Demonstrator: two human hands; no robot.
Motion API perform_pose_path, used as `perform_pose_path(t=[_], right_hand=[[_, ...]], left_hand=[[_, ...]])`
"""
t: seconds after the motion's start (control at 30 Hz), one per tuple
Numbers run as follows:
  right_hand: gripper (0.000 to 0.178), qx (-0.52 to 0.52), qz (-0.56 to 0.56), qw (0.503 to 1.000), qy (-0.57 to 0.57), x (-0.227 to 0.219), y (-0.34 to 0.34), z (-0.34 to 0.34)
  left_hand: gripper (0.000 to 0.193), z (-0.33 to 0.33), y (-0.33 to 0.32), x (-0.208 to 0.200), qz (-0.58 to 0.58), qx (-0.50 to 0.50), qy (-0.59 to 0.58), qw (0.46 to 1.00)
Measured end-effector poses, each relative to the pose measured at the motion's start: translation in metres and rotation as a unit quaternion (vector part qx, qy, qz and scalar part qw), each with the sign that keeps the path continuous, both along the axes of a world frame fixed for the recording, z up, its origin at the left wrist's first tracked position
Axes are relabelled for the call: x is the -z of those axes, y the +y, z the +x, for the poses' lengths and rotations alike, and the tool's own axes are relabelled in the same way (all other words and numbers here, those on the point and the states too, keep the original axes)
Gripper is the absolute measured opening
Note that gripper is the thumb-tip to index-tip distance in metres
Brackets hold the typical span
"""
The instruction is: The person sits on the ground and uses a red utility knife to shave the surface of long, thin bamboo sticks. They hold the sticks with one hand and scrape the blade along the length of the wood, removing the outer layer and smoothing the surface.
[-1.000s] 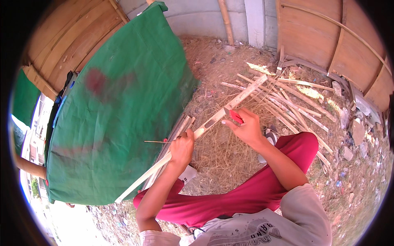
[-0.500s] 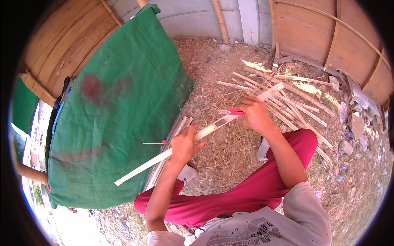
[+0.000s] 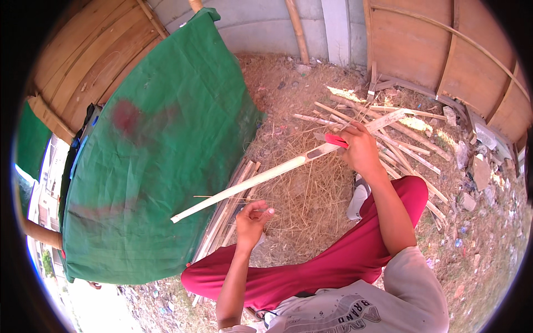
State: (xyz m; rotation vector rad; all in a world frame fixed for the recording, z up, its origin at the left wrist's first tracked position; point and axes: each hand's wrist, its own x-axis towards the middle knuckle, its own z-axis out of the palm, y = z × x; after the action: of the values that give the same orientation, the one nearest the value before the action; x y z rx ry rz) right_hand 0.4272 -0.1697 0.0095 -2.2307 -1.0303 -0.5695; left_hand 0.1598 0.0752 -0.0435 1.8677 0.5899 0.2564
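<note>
My right hand (image 3: 362, 151) is closed around a long pale bamboo strip (image 3: 244, 187) and a red-handled knife (image 3: 336, 141). The strip slants from the upper right down to the lower left, and its lower end hangs free in front of a green tarp. A darker hollow shows along the strip beside the knife. Below the strip and apart from it, my left hand (image 3: 253, 224) is raised with its fingers loosely curved and spread from the thumb, holding nothing visible. Behind the left hand lies a bundle of cut bamboo strips (image 3: 221, 222).
The green tarp (image 3: 161, 150) hangs along the left side. A pile of bamboo strips (image 3: 411, 144) lies on the ground at the right. Straw and shavings (image 3: 305, 213) cover the ground between my legs. Rubble (image 3: 482, 171) lies by the wooden panels (image 3: 413, 39) at far right.
My left hand has let go of the bamboo strip and dropped a little lower. My right hand has shifted right and slightly up with strip and knife.
</note>
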Motion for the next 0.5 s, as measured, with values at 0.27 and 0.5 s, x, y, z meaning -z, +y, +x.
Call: perform_pose_path(t=[0.27,0.5], right_hand=[[0.036,-0.02,-0.001,1.0,0.014,0.008,0.008,0.001],[0.036,-0.003,-0.014,0.999,0.038,0.008,-0.002,0.009]], left_hand=[[0.047,0.13,-0.089,0.012,-0.49,0.057,-0.099,0.864],[0.024,0.163,-0.1,0.024,-0.464,-0.047,-0.084,0.881]])
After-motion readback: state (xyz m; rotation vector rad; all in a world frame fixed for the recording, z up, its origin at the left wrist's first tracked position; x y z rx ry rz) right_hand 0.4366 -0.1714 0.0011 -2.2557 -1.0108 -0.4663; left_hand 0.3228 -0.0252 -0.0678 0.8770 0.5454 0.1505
